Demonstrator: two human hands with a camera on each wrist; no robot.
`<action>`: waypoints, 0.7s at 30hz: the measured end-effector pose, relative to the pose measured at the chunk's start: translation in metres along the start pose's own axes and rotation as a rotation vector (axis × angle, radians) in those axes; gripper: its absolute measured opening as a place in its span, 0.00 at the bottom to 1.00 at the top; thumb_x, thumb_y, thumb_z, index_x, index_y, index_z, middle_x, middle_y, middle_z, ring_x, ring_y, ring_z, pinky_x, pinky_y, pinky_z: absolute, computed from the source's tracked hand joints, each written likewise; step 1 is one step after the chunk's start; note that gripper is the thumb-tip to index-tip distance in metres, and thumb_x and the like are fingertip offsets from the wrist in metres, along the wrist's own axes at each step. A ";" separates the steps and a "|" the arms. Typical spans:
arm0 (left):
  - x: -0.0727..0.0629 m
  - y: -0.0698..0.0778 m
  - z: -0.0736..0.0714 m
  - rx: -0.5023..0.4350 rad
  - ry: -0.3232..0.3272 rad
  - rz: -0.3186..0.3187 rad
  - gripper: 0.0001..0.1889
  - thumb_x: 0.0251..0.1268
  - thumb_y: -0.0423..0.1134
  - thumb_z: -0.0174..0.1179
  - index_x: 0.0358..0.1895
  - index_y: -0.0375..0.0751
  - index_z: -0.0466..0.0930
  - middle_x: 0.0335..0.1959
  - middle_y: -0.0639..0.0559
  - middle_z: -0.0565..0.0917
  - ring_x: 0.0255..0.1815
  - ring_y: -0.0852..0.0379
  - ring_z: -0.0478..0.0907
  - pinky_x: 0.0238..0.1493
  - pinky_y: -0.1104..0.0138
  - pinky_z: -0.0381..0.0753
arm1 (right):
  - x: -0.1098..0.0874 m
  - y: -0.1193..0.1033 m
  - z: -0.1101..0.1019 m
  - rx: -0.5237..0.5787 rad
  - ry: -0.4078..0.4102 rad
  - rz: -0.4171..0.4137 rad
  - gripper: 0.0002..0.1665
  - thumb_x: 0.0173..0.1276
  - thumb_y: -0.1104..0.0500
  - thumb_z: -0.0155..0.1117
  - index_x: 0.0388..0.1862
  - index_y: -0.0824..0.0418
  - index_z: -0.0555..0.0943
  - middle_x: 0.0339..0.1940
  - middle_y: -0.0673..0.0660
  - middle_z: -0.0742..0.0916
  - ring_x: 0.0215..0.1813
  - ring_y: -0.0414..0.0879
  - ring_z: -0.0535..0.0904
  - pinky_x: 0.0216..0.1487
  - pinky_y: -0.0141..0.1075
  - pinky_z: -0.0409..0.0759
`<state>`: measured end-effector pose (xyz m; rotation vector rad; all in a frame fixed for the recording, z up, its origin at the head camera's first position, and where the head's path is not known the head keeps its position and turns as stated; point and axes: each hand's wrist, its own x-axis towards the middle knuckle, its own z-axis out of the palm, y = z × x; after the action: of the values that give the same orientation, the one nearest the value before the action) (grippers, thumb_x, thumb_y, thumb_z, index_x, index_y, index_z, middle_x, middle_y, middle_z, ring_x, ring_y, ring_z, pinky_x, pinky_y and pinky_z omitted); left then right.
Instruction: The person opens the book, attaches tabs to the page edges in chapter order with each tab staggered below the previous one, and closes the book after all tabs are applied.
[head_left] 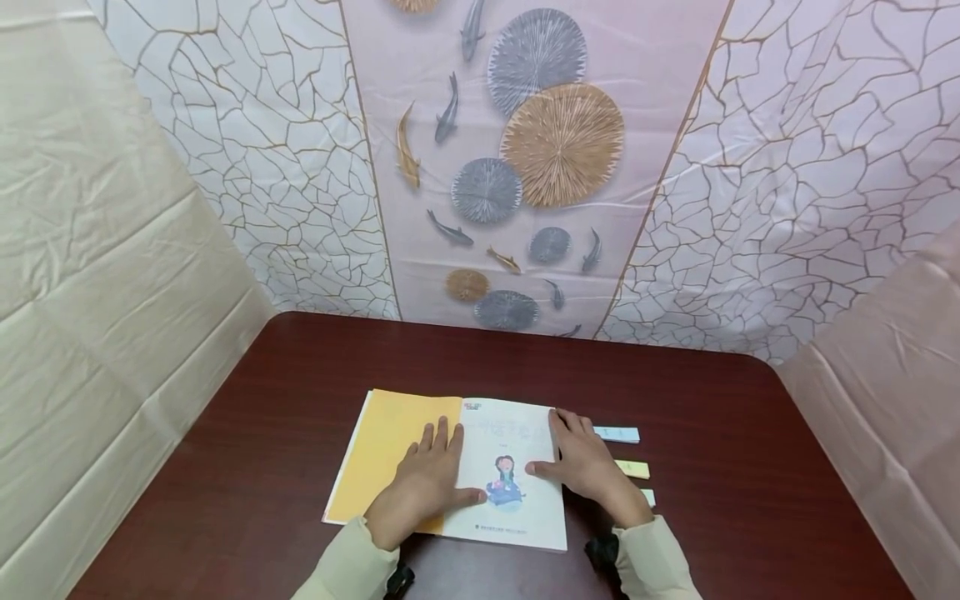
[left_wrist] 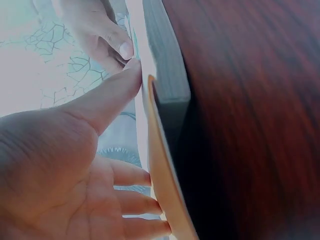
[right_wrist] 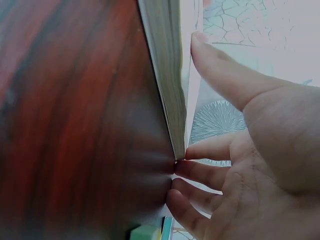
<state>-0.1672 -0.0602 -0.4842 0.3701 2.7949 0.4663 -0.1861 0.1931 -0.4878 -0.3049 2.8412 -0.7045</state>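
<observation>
An open book (head_left: 510, 517) lies on the table, a yellow leaf (head_left: 390, 425) on its left and a white page with a drawn figure on its right. My left hand (head_left: 426, 483) rests over the fold with fingers spread. Its thumb touches the white page, and its other fingertips touch the yellow side, as the left wrist view shows. At the book's right edge is my right hand (head_left: 585, 458). Its thumb lies on the white page, while the other fingers reach along the edge of the thick page block (right_wrist: 167, 75). Neither hand lifts the book.
Blue paper strips (head_left: 618, 434), yellow strips (head_left: 632, 469) and partly hidden green strips (head_left: 648, 497) lie right of the book beside my right hand. The dark red wooden table (head_left: 247, 467) reaches back to a patterned cloth (head_left: 525, 275). Beige cloth hangs on both sides.
</observation>
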 end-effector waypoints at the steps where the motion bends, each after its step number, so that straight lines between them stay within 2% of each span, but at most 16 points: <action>1: 0.000 0.000 0.000 0.000 0.000 0.000 0.56 0.59 0.62 0.75 0.82 0.33 0.60 0.84 0.31 0.55 0.85 0.31 0.51 0.79 0.39 0.59 | 0.000 0.000 -0.001 0.002 0.000 -0.003 0.61 0.68 0.43 0.77 0.83 0.74 0.56 0.82 0.73 0.63 0.82 0.70 0.57 0.76 0.65 0.63; 11: 0.000 0.000 0.001 -0.029 0.019 0.006 0.56 0.58 0.60 0.77 0.82 0.32 0.60 0.84 0.30 0.55 0.85 0.31 0.51 0.79 0.38 0.59 | 0.002 -0.003 -0.001 0.000 0.008 0.017 0.57 0.65 0.44 0.79 0.82 0.69 0.63 0.81 0.71 0.67 0.80 0.68 0.61 0.73 0.65 0.66; 14: 0.000 0.000 0.000 -0.034 0.021 0.009 0.56 0.57 0.59 0.78 0.81 0.31 0.60 0.84 0.29 0.56 0.84 0.30 0.51 0.78 0.38 0.60 | 0.002 -0.008 0.001 0.007 0.044 0.040 0.54 0.63 0.48 0.82 0.81 0.66 0.66 0.80 0.72 0.67 0.79 0.69 0.60 0.72 0.64 0.69; 17: 0.000 0.001 0.000 -0.032 0.028 0.015 0.56 0.57 0.59 0.78 0.81 0.31 0.61 0.83 0.29 0.57 0.84 0.30 0.53 0.77 0.38 0.61 | 0.002 -0.014 0.000 0.020 0.111 0.056 0.53 0.61 0.53 0.84 0.81 0.63 0.68 0.72 0.70 0.74 0.73 0.66 0.67 0.67 0.58 0.76; 20: 0.000 0.001 0.000 0.000 0.040 0.023 0.56 0.56 0.61 0.78 0.80 0.31 0.63 0.82 0.29 0.59 0.83 0.30 0.56 0.76 0.38 0.64 | 0.002 -0.020 -0.003 0.120 0.152 0.062 0.52 0.63 0.58 0.82 0.81 0.63 0.66 0.59 0.64 0.82 0.61 0.59 0.76 0.57 0.53 0.81; 21: 0.000 0.000 0.000 0.013 0.046 0.026 0.56 0.55 0.62 0.78 0.80 0.32 0.63 0.82 0.29 0.60 0.83 0.31 0.57 0.75 0.38 0.65 | 0.002 -0.022 -0.003 0.145 0.159 0.067 0.51 0.64 0.58 0.81 0.82 0.63 0.65 0.59 0.64 0.84 0.61 0.60 0.77 0.58 0.53 0.81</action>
<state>-0.1668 -0.0599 -0.4843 0.4037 2.8415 0.4689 -0.1850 0.1750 -0.4746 -0.1366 2.9102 -0.9549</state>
